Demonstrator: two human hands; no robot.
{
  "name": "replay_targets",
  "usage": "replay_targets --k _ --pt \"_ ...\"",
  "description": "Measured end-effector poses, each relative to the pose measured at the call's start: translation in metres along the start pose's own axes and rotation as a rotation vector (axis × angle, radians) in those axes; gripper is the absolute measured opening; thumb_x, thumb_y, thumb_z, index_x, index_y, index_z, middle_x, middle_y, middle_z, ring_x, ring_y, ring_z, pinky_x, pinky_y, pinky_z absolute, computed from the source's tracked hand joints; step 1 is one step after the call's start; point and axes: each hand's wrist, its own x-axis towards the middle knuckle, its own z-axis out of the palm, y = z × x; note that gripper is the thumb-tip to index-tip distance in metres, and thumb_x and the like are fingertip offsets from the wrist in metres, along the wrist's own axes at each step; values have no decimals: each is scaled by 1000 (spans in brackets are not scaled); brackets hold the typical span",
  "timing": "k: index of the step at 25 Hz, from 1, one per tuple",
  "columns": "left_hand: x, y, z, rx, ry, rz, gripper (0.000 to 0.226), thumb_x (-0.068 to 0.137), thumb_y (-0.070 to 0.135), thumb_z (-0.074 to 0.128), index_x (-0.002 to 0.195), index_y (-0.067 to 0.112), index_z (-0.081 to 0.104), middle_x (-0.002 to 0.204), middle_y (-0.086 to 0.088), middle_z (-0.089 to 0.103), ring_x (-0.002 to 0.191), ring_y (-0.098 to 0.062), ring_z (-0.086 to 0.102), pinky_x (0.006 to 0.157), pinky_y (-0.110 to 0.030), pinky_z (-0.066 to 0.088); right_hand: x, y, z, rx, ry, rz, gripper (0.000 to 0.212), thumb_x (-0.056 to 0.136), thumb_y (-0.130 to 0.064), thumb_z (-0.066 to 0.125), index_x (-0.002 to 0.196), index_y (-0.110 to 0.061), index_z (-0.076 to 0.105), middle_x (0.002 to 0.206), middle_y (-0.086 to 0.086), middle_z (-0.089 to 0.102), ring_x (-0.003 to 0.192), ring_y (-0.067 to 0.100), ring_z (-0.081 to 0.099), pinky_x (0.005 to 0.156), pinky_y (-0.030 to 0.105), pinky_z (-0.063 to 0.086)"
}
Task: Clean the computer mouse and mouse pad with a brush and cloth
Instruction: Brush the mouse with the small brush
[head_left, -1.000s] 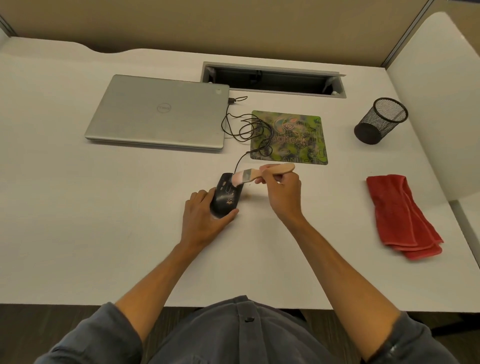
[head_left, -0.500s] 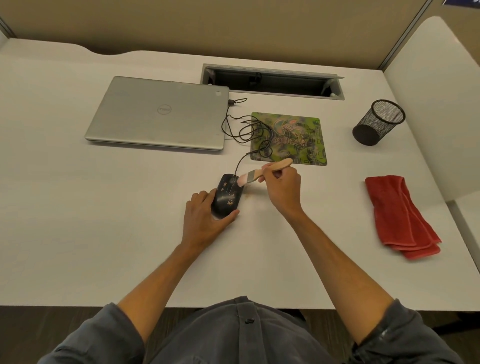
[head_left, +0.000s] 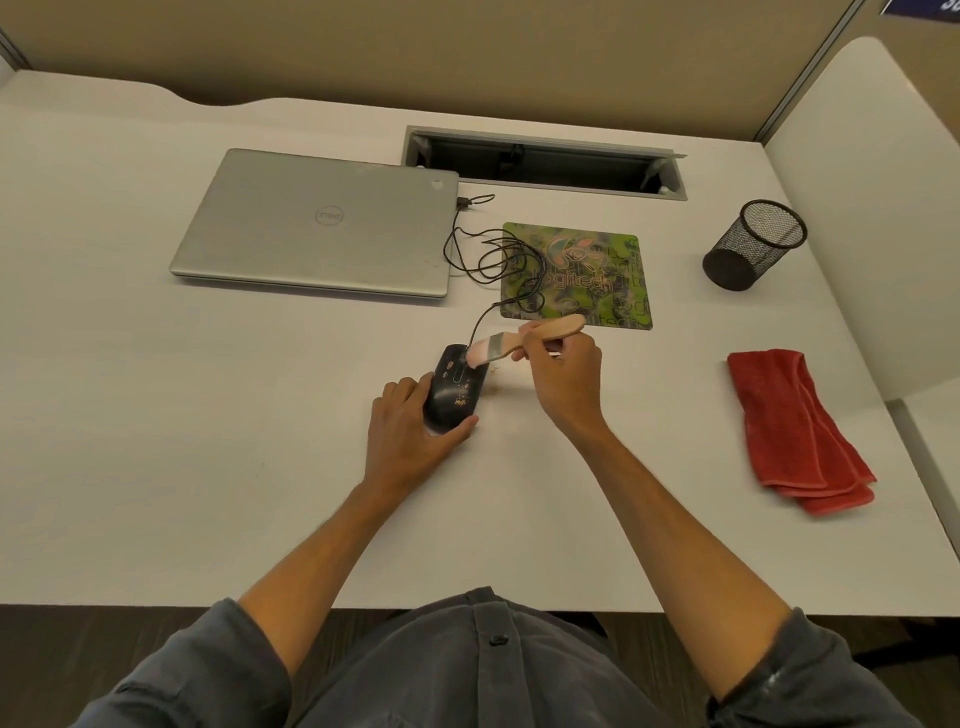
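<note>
A white bench (head_left: 156, 415) carries everything, bounded at the back by a tan partition with a cable slot (head_left: 545, 163) set in the surface. The largest item on it is a closed silver laptop (head_left: 317, 223) at back left. Right of the laptop lies a green patterned mouse pad (head_left: 597, 270), flat, with loops of the black mouse cable (head_left: 483, 260) draped over its left part and running to the laptop's side. Far right, a folded red cloth (head_left: 789, 426) lies on the bench, well apart from both hands. Behind it stands a black mesh pen cup (head_left: 753, 244).

The left hand (head_left: 410, 431) grips the rear of the black mouse (head_left: 454, 389), fingers on its left side and thumb curled against its near right edge; the mouse sits on the bench in front of the pad, not on it. Small tan specks dot the mouse's top. The right hand (head_left: 563, 371) pinches the wooden handle of a small brush (head_left: 524, 340), whose pale bristles touch the front of the mouse near the buttons. A few crumbs lie on the bench just beside the mouse's right edge.
</note>
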Motion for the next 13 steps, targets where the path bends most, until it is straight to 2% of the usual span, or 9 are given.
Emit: replay_targets --k 3,7,10,13 --pt "-1 0 0 7 -6 -3 74 71 71 58 118 13 56 94 -2 57 84 -15 42 75 -28 37 -18 1 3 9 -73 -55 10 92 -21 62 89 -25 70 71 -20 69 72 1 69 65 13 53" --pt "-1 1 0 7 0 -3 73 72 67 61 120 12 56 95 -3 57 86 -19 46 77 -33 41 -23 6 -4 -74 19 -95 7 89 -20 64 89 -25 70 74 -21 65 70 0 66 65 18 56" --pt "-2 0 0 3 -7 -3 68 72 66 64 114 13 56 95 -3 57 85 -17 44 76 -30 38 -32 2 2 11 -36 -147 9 89 -19 64 87 -27 69 75 -29 64 77 -7 65 62 8 49" --pt "-2 -1 0 1 2 2 67 72 64 67 114 13 57 93 -2 56 85 -18 44 76 -30 38 -41 7 0 3 -36 -122 8 91 -18 64 89 -22 70 79 -27 63 77 -6 65 62 7 48"
